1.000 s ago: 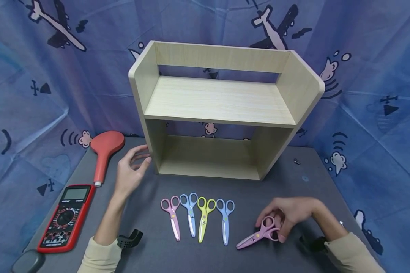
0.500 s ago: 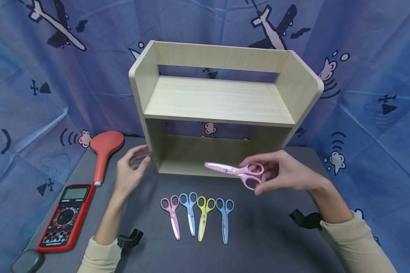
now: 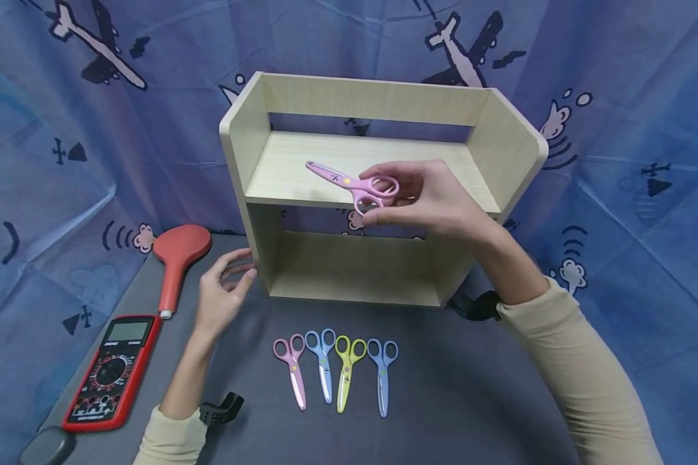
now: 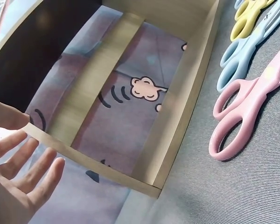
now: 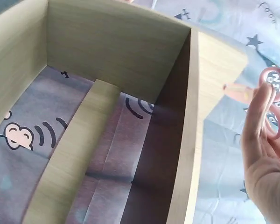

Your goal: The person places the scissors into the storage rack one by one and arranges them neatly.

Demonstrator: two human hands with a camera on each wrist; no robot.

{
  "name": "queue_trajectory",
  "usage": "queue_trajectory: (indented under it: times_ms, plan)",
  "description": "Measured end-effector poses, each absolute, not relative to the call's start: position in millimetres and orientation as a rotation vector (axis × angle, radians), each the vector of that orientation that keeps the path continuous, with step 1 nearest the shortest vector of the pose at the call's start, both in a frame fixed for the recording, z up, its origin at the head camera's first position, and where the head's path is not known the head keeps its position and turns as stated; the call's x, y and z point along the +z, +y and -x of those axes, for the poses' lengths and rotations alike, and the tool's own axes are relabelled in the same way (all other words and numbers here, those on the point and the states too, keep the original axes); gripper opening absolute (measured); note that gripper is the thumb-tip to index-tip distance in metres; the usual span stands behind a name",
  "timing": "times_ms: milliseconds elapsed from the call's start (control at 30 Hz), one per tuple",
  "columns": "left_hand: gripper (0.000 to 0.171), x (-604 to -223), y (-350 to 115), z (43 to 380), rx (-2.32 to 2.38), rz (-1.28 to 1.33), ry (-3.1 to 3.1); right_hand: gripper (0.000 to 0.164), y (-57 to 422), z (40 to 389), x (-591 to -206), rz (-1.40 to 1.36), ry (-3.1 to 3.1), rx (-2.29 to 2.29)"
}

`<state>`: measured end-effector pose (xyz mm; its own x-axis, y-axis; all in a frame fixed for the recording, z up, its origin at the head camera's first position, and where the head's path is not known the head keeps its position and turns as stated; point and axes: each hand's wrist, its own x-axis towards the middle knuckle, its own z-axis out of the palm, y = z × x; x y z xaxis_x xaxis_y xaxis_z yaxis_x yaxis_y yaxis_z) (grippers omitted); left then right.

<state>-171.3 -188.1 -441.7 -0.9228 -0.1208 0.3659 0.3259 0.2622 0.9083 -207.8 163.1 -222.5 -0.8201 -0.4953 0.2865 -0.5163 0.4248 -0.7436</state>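
Note:
My right hand (image 3: 427, 197) pinches a pair of pink scissors (image 3: 337, 178) by the handles, in front of the upper shelf of a pale wooden two-tier bookshelf (image 3: 355, 205). Its blades point left. In the right wrist view the same pink scissors (image 5: 275, 121) show beside the shelf board. The left hand (image 3: 227, 290) is at the bookshelf's lower left side, fingers relaxed around the panel's edge. On the table lie another pink pair of scissors (image 3: 295, 371), a blue pair (image 3: 324, 365), a yellow pair (image 3: 346, 374) and a second blue pair (image 3: 382, 378), side by side, handles toward the shelf.
To the left lie a red-and-black multimeter (image 3: 113, 371), a red paddle-shaped thing (image 3: 177, 261) and a dark grey rounded object (image 3: 48, 445). A printed blue curtain (image 3: 116, 135) hangs behind the bookshelf and along both sides of the grey table (image 3: 442, 387).
My right hand has lifted the pink scissors from the table's right part, up and leftward to the upper shelf's height. The left hand has stayed at the bookshelf's side.

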Motion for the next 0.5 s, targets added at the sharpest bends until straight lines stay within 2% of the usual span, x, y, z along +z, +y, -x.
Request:
queue_trajectory:
  times_ms: [200, 500]
  plan:
    - [0.041, -440.9, -187.9, 170.6, -1.695, 0.178, -2.181, 0.051, 121.7, 240.8, -211.9, -0.892, -2.683, 1.303]
    - [0.041, -440.4, -186.9, 169.4, -1.705, 0.172, -2.181, 0.049, 72.9, 277.3, -216.3, -0.864, -2.750, 1.053]
